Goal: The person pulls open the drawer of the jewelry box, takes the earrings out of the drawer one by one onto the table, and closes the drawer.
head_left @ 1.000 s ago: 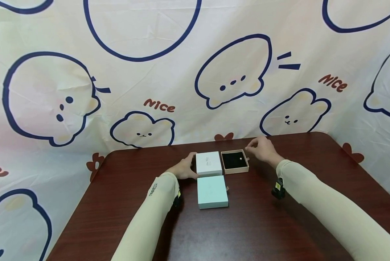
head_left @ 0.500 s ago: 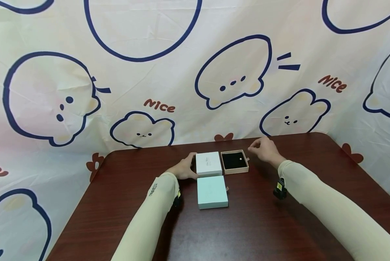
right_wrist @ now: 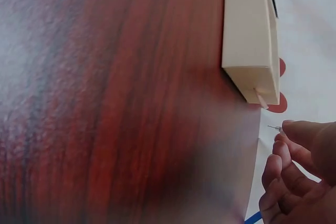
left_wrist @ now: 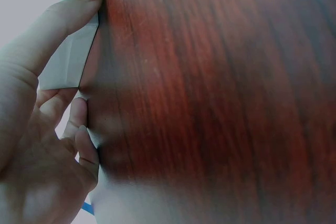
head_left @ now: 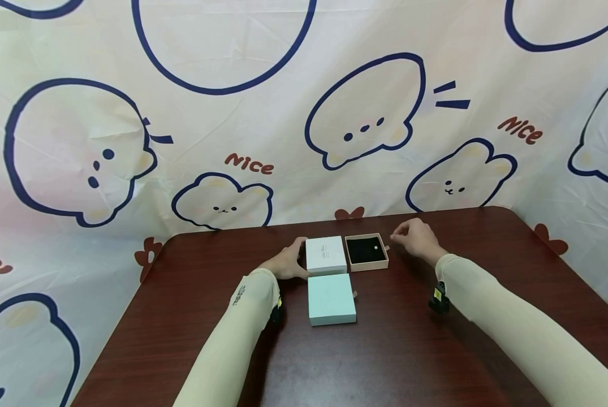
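Observation:
My left hand (head_left: 285, 262) grips the white box (head_left: 326, 255), thumb on the near side and fingers at the far side. In the left wrist view the thumb (left_wrist: 63, 27) lies across the box's pale side. Right of the white box lies an open drawer-like tray (head_left: 367, 267) with a black lining, bearing a small pearl stud (head_left: 375, 247). To the right of that tray my right hand (head_left: 415, 240) is raised over the table. Its thumb and forefinger pinch a tiny stud earring (right_wrist: 276, 127), whose thin metal post sticks out in the right wrist view.
A mint-green box (head_left: 331, 299) with a small ribbon tab stands just in front of the white box. All sit on a dark red-brown wooden table (head_left: 385, 356). A patterned cloth (head_left: 283, 130) hangs behind its far edge.
My right hand has drifted a little to the right, away from the open tray, still pinching. The left hand and the boxes have stayed where they were.

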Demonstrator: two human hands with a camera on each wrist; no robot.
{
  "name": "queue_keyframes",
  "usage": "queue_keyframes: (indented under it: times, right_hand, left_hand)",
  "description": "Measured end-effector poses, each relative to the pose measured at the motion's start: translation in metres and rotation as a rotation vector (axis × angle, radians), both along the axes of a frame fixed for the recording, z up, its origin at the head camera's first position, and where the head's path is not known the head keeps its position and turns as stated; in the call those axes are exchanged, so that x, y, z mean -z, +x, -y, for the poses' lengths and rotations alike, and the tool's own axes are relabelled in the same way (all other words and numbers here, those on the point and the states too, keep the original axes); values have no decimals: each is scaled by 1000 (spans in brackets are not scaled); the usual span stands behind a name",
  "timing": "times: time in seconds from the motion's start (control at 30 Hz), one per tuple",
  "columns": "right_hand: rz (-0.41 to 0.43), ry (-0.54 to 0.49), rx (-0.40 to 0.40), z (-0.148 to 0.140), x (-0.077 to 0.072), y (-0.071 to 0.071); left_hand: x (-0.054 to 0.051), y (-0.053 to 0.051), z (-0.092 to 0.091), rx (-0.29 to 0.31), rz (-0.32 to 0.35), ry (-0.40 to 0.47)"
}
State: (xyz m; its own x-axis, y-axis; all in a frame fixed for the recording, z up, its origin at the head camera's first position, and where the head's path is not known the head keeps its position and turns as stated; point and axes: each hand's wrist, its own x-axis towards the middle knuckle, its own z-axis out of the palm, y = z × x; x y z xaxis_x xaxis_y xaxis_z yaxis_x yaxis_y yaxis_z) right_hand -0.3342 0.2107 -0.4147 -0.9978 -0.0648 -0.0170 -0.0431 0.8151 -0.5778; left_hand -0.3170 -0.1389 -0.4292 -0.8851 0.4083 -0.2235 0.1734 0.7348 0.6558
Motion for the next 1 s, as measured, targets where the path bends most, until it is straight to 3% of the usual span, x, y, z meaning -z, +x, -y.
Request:
queue_keyframes:
  times: [1.0]
  right_hand:
    - [42, 55, 17, -8, 8, 0]
  left_hand:
    - [1, -1, 0, -4, 3, 1]
